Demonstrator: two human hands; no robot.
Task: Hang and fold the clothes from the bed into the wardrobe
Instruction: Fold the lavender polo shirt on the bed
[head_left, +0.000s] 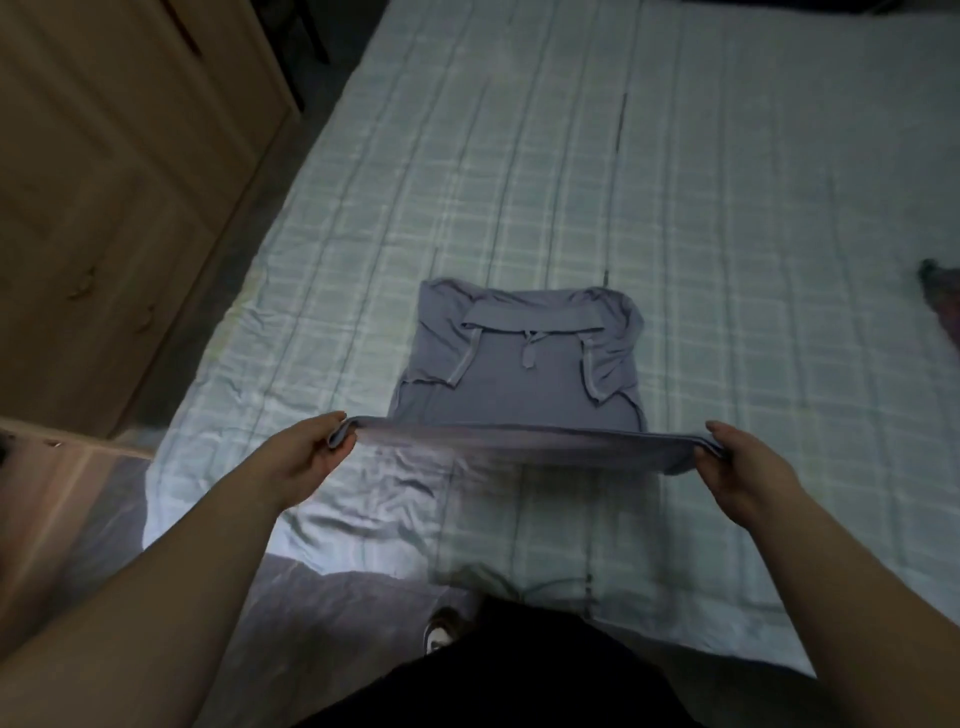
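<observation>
The grey-blue soft-knit polo shirt (519, 364) lies in the middle of the bed with the pale green checked cover (727, 182), collar at the far end, sleeves already tucked in over the body. Its near hem is lifted off the cover and stretched into a straight band running left to right — that band is the long axis that matters here, square across the person's front. The rest of the shirt lies flat beyond it, straight ahead and farther away from the hands.

The left hand (306, 457) pinches the left corner of the hem, thumb on top and fingers curled beneath; the right hand (737, 462) pinches the right corner the same way. Both sit at about the same height and the same nearness, so neither arm is closer to the collar — the fold, as I judge it, calls for both hands to carry the hem forward together and lay it towards the collar end, keeping the band level so the edges meet squarely.

The light wooden wardrobe (119, 171) stands to the left of the bed, doors closed as far as can be seen. A dark crumpled garment (943, 301) lies at the right edge of the bed, well apart from the shirt.
</observation>
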